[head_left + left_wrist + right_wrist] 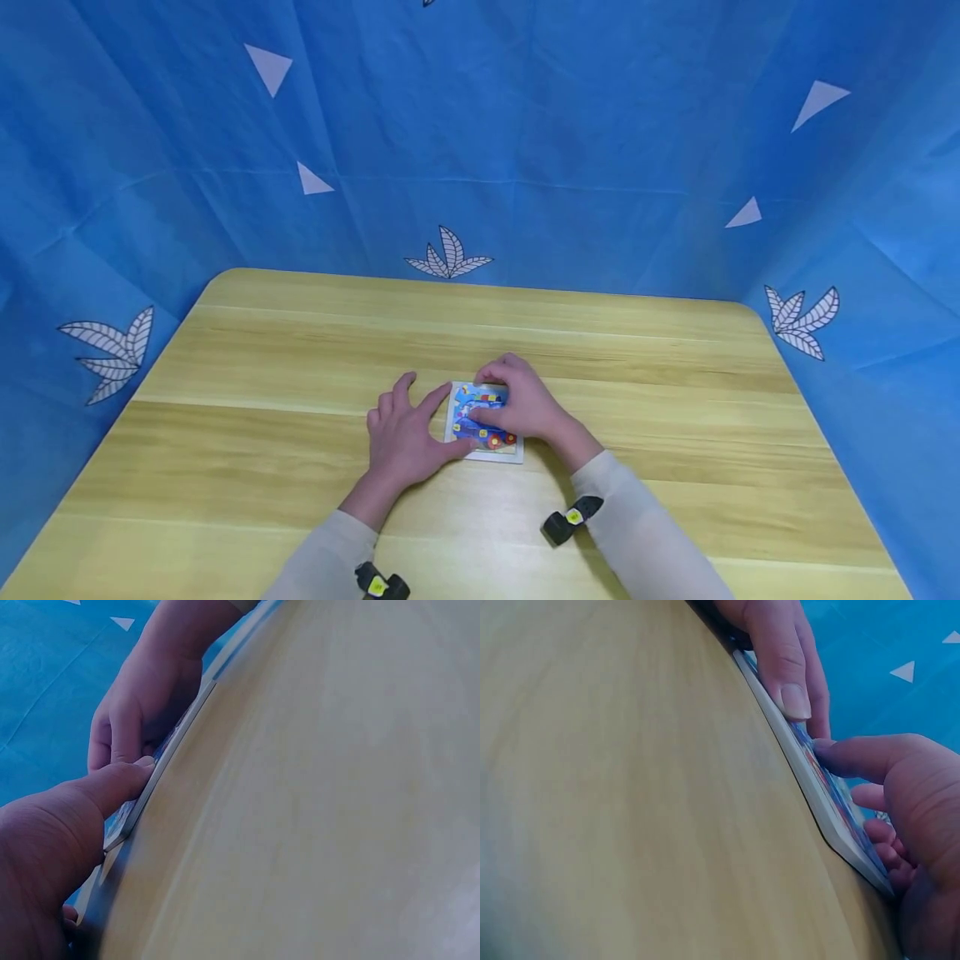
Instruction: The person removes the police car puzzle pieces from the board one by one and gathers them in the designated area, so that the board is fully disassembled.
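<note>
A small, flat puzzle board (462, 417) with a white border and a colourful picture lies on the table. The left hand (403, 442) is spread at its left side, index fingertip at the upper left corner and thumb on the lower border. From the right, the right hand (519, 400) lies over the board, its thumb touching the picture and its bent fingers near the top edge. In the right wrist view, the right thumb (855, 755) rests on the printed face, close to the left thumb (789, 690). No loose piece shows between the right fingers.
The light wooden table (675, 392) has rounded far corners. A blue curtain (510, 142) with white triangles and leaf prints hangs behind it and along both sides. Black camera straps (573, 517) sit on both sleeved wrists.
</note>
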### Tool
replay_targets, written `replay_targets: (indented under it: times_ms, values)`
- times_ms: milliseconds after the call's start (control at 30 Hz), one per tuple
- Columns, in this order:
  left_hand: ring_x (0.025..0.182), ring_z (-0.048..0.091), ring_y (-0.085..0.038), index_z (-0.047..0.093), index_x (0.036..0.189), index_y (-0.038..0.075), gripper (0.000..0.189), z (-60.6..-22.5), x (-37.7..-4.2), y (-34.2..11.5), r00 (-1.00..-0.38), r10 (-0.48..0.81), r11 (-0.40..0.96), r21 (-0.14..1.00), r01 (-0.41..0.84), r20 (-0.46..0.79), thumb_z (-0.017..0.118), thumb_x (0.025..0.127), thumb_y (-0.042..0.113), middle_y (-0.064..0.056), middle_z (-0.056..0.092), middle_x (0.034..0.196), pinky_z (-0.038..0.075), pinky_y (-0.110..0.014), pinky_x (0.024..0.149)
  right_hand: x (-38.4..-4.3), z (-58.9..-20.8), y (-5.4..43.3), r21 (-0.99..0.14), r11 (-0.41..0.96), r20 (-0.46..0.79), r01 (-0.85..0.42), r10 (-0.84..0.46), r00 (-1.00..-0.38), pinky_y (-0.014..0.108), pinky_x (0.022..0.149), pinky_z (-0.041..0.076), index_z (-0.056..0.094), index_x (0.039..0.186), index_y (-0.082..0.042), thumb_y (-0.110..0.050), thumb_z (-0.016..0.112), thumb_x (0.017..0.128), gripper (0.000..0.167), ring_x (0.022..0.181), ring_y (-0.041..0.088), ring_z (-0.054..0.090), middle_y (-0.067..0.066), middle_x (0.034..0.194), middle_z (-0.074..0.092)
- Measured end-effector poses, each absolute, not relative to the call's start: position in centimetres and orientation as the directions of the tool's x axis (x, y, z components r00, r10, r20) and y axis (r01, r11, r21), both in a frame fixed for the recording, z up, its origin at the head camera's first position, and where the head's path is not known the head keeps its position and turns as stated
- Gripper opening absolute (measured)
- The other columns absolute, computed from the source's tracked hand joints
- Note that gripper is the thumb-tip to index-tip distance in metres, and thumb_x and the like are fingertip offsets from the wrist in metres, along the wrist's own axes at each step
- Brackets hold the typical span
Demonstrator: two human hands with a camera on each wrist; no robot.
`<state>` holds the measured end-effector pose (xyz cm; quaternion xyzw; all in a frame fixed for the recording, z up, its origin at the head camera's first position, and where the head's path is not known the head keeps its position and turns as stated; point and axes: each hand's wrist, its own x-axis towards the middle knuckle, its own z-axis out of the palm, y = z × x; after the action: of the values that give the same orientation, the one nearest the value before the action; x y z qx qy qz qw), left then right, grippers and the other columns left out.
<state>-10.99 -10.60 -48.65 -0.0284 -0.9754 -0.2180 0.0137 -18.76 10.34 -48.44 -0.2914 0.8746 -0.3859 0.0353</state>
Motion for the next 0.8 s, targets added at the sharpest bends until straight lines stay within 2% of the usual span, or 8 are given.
replay_targets:
  times_ms: [567,800]
  values:
    - [0.120,0.032,-0.036,0.052,0.148,0.030,0.095,-48.74,-11.06,-10.48,-0.998,0.053,0.913,0.402,0.062,0.034,0.065,0.069,0.083,-0.017,0.021,0.157,0.026,-0.045,0.081,-18.54,-48.20,9.72,-0.704,0.565,0.177,-0.431,-0.449,-0.876,0.034,0.079,0.049,0.077,0.103,-0.014,-0.024,0.085,0.082,0.024,0.086,0.011,0.056,-0.005,0.095,0.060]
    - [0.119,0.032,-0.037,0.053,0.147,0.030,0.095,-48.83,-11.02,-10.55,-0.997,0.053,0.914,0.400,0.069,0.051,0.066,0.068,0.083,-0.018,0.022,0.156,0.027,-0.045,0.081,-18.69,-48.22,9.67,-0.693,0.573,0.174,-0.437,-0.455,-0.873,0.033,0.080,0.049,0.076,0.105,-0.012,-0.022,0.081,0.085,0.023,0.087,0.012,0.056,-0.004,0.094,0.060]
